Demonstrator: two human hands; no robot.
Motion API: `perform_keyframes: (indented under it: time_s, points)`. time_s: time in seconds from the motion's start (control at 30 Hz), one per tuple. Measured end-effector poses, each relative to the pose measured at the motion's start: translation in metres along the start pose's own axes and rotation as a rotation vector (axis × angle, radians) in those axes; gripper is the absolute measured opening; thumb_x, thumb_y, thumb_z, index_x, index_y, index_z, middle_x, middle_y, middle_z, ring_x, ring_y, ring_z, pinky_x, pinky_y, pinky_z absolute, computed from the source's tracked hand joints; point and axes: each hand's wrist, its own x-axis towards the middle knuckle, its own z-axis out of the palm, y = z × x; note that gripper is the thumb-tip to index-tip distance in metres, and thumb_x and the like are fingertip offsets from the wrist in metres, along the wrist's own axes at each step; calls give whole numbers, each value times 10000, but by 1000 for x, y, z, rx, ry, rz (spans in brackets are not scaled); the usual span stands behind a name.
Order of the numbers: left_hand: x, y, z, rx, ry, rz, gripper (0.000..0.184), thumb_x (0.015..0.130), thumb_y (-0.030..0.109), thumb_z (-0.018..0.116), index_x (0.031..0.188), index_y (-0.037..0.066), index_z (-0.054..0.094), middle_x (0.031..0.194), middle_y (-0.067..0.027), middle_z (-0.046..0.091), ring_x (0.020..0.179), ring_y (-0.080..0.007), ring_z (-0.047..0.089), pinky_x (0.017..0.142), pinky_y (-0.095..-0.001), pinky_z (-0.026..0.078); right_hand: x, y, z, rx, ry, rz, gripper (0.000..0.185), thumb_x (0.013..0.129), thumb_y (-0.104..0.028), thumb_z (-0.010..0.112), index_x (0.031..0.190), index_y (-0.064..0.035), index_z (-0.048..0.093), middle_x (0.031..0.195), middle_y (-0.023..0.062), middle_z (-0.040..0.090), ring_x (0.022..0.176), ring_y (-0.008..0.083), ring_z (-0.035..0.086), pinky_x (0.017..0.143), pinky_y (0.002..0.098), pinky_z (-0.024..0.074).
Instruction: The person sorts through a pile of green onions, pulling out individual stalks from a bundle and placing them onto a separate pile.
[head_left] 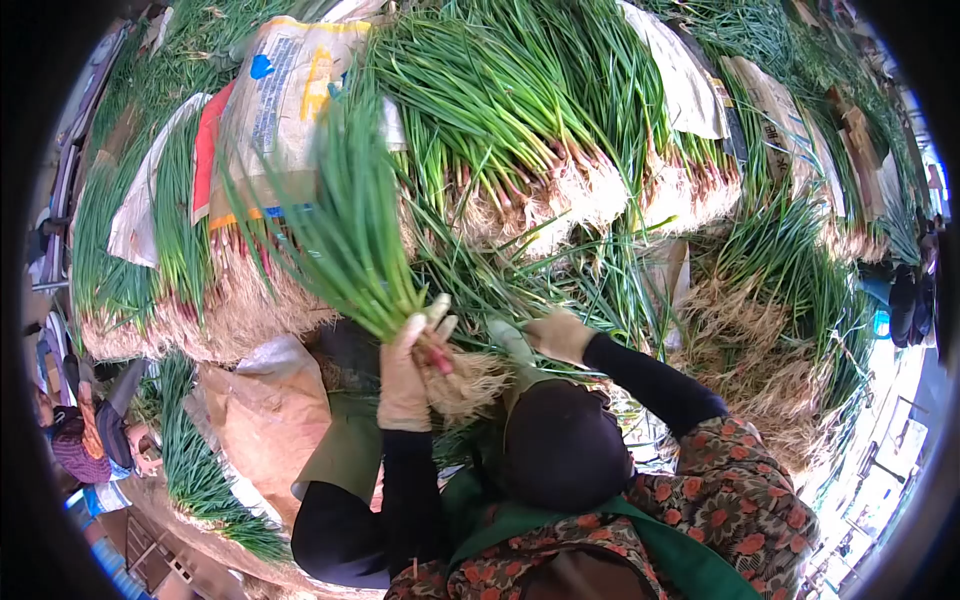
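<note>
My left hand (408,372), in a pale glove, is closed round a bunch of green onions (368,235) near its reddish lower ends. The long leaves fan up and to the left, a little blurred, and pale stringy roots hang to the right of the hand. My right hand (560,335), also gloved, is to the right of the bunch, apart from it. Its fingers look curled, and whatever they may hold is hidden. Beside its fingertips is a pale green rounded thing (510,340) that I cannot name. Loose green leaves (540,270) lie just beyond both hands.
A large heap of green onions (510,90) lies ahead, roots toward me. Printed sacks (290,110) cover more bunches at the left. Another rooty pile (750,340) lies at the right. A brown sack (265,400) is at the lower left. A person (85,440) is at the far left.
</note>
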Motion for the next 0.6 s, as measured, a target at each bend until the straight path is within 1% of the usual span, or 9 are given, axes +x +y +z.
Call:
perform_keyframes:
  time_s: [0.07,0.13,0.2,0.27,0.37,0.43,0.5,0.57,0.6]
  points:
    - [-1,18,-5,-76,-26,103,487,886,198,506,1306,-16,382,1223,-176,546,1158,-298,523,927,-393,495,-46,44,20,-263,-250,22,293,873,-328,456,944,-94,618,655,134,608,615,324,611,590,438,491]
    - [0,28,2,-175,44,121,454,897,220,499,1281,-9,415,1140,-159,585,998,-240,593,813,-343,530,-91,69,33,-390,-496,18,333,885,-370,434,1005,-131,632,805,127,655,761,299,634,705,445,507]
    - [15,30,-6,-305,-50,-14,433,906,245,514,1256,-1,445,929,-69,611,737,-156,585,670,-300,516,-89,66,16,-350,-537,62,347,878,-386,448,1020,-116,615,863,135,655,812,309,631,745,431,498]
    - [35,17,3,-330,-132,22,396,898,220,528,1225,7,467,869,-30,591,723,-146,574,661,-314,507,-83,58,-1,-308,-590,99,367,872,-401,461,1035,-102,597,921,144,655,863,318,629,785,417,489]
    - [51,-2,15,-567,-210,-140,294,908,207,528,1140,26,513,759,22,517,693,-123,543,674,-320,481,-2,46,-64,-137,294,6,219,909,-257,471,989,-81,574,724,163,619,637,330,612,576,437,472]
    - [49,-9,21,-487,-182,-138,271,909,197,528,1129,40,517,754,20,521,701,-129,543,694,-326,480,27,1,-136,139,600,4,277,909,-281,485,1071,-66,548,728,160,630,618,269,622,574,401,487]
    - [47,-14,24,-566,-143,-137,263,907,184,528,1128,42,519,758,14,524,708,-136,543,692,-324,485,84,3,-146,-14,691,164,297,907,-324,512,942,-33,561,640,148,615,571,279,621,515,412,484]
    - [43,-14,27,-609,-99,-143,249,903,175,529,1111,38,526,755,10,524,712,-137,542,693,-324,488,111,7,-142,-281,600,274,301,911,-347,507,923,-53,571,634,105,626,526,244,610,464,402,469]
    - [41,-13,30,-489,-71,-79,231,904,181,518,1078,29,535,790,-5,559,742,-149,563,700,-329,497,117,11,-131,-442,607,156,308,909,-364,509,887,-64,579,635,82,628,496,216,593,433,392,454]
